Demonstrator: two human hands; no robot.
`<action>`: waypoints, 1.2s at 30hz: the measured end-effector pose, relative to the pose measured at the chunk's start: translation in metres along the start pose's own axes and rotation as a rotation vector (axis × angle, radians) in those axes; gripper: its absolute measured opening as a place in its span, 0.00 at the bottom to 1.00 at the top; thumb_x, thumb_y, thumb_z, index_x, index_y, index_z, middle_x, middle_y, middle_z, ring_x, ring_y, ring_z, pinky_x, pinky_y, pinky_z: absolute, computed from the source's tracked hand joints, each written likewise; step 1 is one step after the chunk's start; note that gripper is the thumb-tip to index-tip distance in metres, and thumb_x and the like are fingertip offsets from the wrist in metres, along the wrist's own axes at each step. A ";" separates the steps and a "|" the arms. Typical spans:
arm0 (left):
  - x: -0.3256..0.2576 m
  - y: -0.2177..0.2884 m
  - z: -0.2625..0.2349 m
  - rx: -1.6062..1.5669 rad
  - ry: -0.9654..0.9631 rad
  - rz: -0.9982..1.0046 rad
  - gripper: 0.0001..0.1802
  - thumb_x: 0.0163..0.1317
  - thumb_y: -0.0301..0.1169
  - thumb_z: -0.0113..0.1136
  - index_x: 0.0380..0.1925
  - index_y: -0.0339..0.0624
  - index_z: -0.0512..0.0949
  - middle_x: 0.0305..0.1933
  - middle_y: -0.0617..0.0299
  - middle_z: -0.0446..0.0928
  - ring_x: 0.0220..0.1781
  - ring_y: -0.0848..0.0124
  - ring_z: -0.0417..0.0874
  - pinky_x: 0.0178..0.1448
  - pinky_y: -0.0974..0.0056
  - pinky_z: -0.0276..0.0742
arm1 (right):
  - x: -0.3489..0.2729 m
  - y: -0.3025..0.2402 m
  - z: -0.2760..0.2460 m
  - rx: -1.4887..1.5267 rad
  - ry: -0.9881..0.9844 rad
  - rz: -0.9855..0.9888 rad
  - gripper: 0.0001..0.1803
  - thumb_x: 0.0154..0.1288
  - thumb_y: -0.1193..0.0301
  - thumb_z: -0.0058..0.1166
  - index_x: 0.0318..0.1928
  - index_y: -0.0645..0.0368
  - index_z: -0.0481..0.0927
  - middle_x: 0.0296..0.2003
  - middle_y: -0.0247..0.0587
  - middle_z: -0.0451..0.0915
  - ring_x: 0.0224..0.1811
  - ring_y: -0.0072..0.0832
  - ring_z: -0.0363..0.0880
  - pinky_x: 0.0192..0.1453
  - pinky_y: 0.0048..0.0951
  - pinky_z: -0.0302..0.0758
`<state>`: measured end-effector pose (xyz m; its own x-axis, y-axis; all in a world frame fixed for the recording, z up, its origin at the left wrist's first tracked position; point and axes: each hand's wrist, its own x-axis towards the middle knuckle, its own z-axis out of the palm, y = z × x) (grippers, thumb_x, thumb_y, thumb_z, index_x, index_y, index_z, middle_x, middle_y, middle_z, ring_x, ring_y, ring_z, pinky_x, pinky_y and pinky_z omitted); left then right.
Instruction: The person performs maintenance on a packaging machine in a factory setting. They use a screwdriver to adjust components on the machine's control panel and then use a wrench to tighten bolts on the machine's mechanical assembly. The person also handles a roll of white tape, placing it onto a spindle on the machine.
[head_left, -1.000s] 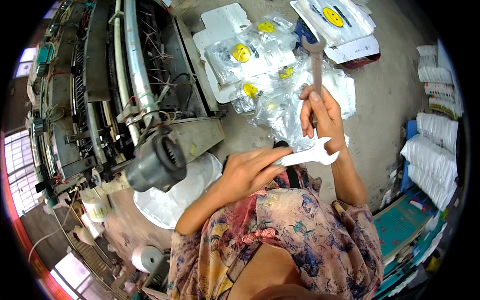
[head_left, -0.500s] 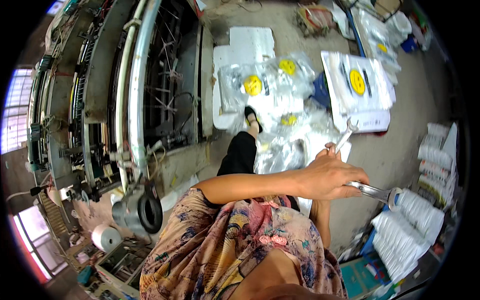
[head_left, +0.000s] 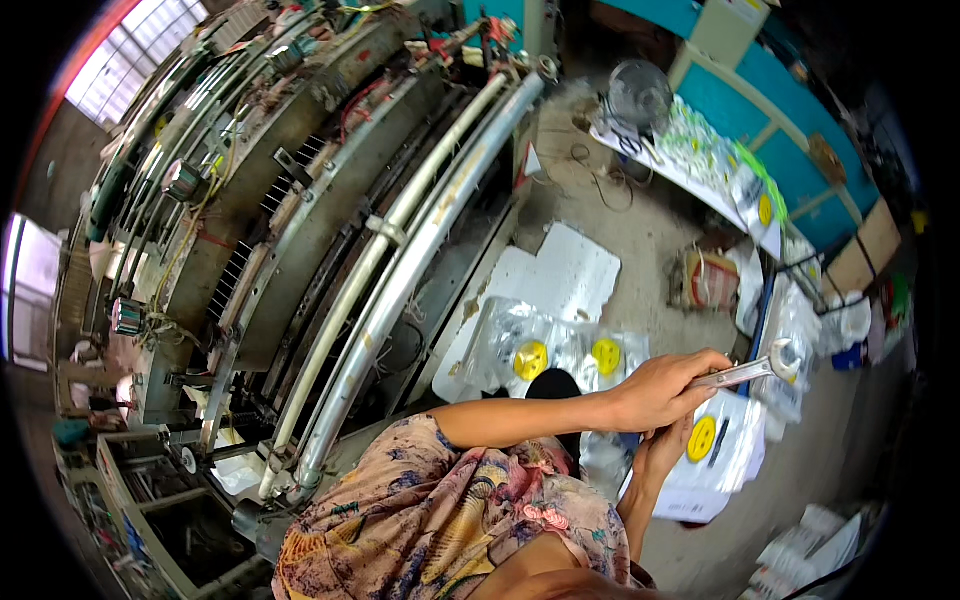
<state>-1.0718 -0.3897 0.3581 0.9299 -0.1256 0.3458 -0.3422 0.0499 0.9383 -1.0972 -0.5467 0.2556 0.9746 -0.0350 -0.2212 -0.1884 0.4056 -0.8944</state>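
My left hand [head_left: 668,388] reaches across to the right, its fingers closed round a shiny metal wrench [head_left: 738,374]. The wrench's head points away to the right. Just below it, close against the left hand, is my right hand [head_left: 664,447], its fingers curled. Whatever the right hand may hold is hidden. Beneath and beyond the hands lie clear plastic bags [head_left: 512,345] with yellow smiley faces. A stack of similar printed bags [head_left: 722,445] sits right of the right hand.
A long machine with a steel roller [head_left: 420,268] runs along my left. White sheeting [head_left: 557,270] covers part of the floor ahead. Farther off stand a table [head_left: 690,185] loaded with packages and a red-and-white bundle [head_left: 706,280]. More packs [head_left: 805,560] lie at the lower right.
My view has swung round, bringing more of the machine and the far table in. The left hand's wrench now points up to the right; a second wrench seen before no longer shows.
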 end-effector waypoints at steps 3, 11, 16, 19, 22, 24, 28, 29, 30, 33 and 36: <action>0.046 -0.016 -0.029 0.002 0.035 -0.059 0.17 0.67 0.29 0.50 0.55 0.41 0.70 0.36 0.55 0.81 0.16 0.71 0.79 0.26 0.64 0.76 | 0.059 -0.013 0.026 0.002 -0.172 -0.013 0.19 0.77 0.59 0.43 0.58 0.59 0.68 0.37 0.35 0.77 0.25 0.17 0.71 0.24 0.21 0.66; 0.174 -0.102 -0.136 0.447 0.291 0.036 0.22 0.63 0.29 0.56 0.58 0.44 0.70 0.46 0.52 0.80 0.41 0.51 0.82 0.41 0.56 0.79 | 0.245 -0.013 0.161 0.072 -0.280 0.005 0.28 0.76 0.55 0.42 0.67 0.59 0.59 0.59 0.43 0.68 0.60 0.31 0.70 0.61 0.34 0.69; 0.292 -0.189 -0.210 0.763 0.406 -0.116 0.26 0.59 0.28 0.58 0.60 0.47 0.69 0.46 0.55 0.80 0.37 0.54 0.83 0.37 0.57 0.80 | 0.441 0.015 0.228 0.133 -0.493 0.234 0.30 0.76 0.51 0.40 0.67 0.60 0.60 0.61 0.43 0.67 0.63 0.33 0.68 0.65 0.36 0.66; 0.350 -0.207 -0.248 0.775 0.562 -0.176 0.28 0.58 0.26 0.59 0.61 0.48 0.69 0.41 0.58 0.79 0.35 0.56 0.83 0.33 0.58 0.79 | 0.505 0.004 0.282 0.098 -0.586 0.363 0.26 0.75 0.56 0.46 0.64 0.59 0.64 0.58 0.41 0.71 0.60 0.30 0.70 0.63 0.34 0.68; 0.393 -0.214 -0.271 0.745 0.617 -0.261 0.27 0.59 0.26 0.57 0.60 0.49 0.70 0.41 0.58 0.79 0.36 0.56 0.82 0.35 0.57 0.79 | 0.556 -0.006 0.316 0.019 -0.696 0.397 0.24 0.73 0.62 0.51 0.63 0.58 0.65 0.53 0.40 0.75 0.55 0.27 0.74 0.58 0.30 0.71; 0.414 -0.212 -0.289 0.758 0.607 -0.325 0.26 0.60 0.27 0.56 0.60 0.49 0.70 0.42 0.58 0.79 0.38 0.55 0.82 0.37 0.57 0.79 | 0.582 -0.011 0.341 -0.011 -0.767 0.408 0.22 0.73 0.64 0.52 0.62 0.58 0.67 0.50 0.40 0.76 0.52 0.26 0.75 0.56 0.29 0.73; 0.427 -0.210 -0.325 0.796 0.678 -0.371 0.26 0.62 0.28 0.55 0.62 0.47 0.68 0.46 0.56 0.77 0.42 0.54 0.82 0.41 0.56 0.79 | 0.614 -0.002 0.387 -0.048 -0.929 0.462 0.19 0.74 0.65 0.50 0.58 0.60 0.68 0.49 0.39 0.77 0.50 0.25 0.76 0.54 0.27 0.73; 0.426 -0.207 -0.332 0.820 0.748 -0.285 0.29 0.60 0.26 0.56 0.63 0.47 0.66 0.42 0.56 0.75 0.41 0.54 0.80 0.39 0.56 0.77 | 0.625 0.005 0.397 -0.060 -1.012 0.478 0.18 0.74 0.65 0.50 0.58 0.61 0.68 0.49 0.39 0.77 0.50 0.24 0.76 0.53 0.27 0.73; 0.428 -0.203 -0.343 0.828 0.758 -0.278 0.29 0.60 0.26 0.56 0.64 0.47 0.65 0.42 0.56 0.75 0.41 0.54 0.80 0.40 0.56 0.77 | 0.637 0.010 0.410 -0.070 -1.089 0.479 0.18 0.74 0.65 0.50 0.58 0.61 0.69 0.49 0.39 0.77 0.49 0.24 0.76 0.53 0.27 0.73; 0.430 -0.180 -0.371 0.838 0.819 -0.247 0.30 0.60 0.26 0.56 0.64 0.47 0.66 0.44 0.56 0.75 0.44 0.55 0.79 0.43 0.56 0.76 | 0.642 -0.002 0.467 -0.141 -1.218 0.436 0.16 0.73 0.63 0.51 0.51 0.62 0.73 0.43 0.41 0.81 0.37 0.20 0.76 0.40 0.22 0.74; 0.437 -0.177 -0.395 0.978 0.826 -0.259 0.31 0.57 0.24 0.59 0.62 0.44 0.68 0.52 0.53 0.75 0.47 0.55 0.78 0.47 0.57 0.77 | 0.676 -0.005 0.505 -0.180 -1.309 0.427 0.13 0.74 0.61 0.49 0.44 0.59 0.72 0.35 0.41 0.81 0.27 0.18 0.73 0.29 0.20 0.72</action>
<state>-0.5518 -0.0624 0.3412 0.6711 0.6366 0.3799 0.2275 -0.6646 0.7118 -0.3758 -0.1108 0.3071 0.2225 0.9733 -0.0557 -0.4128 0.0423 -0.9098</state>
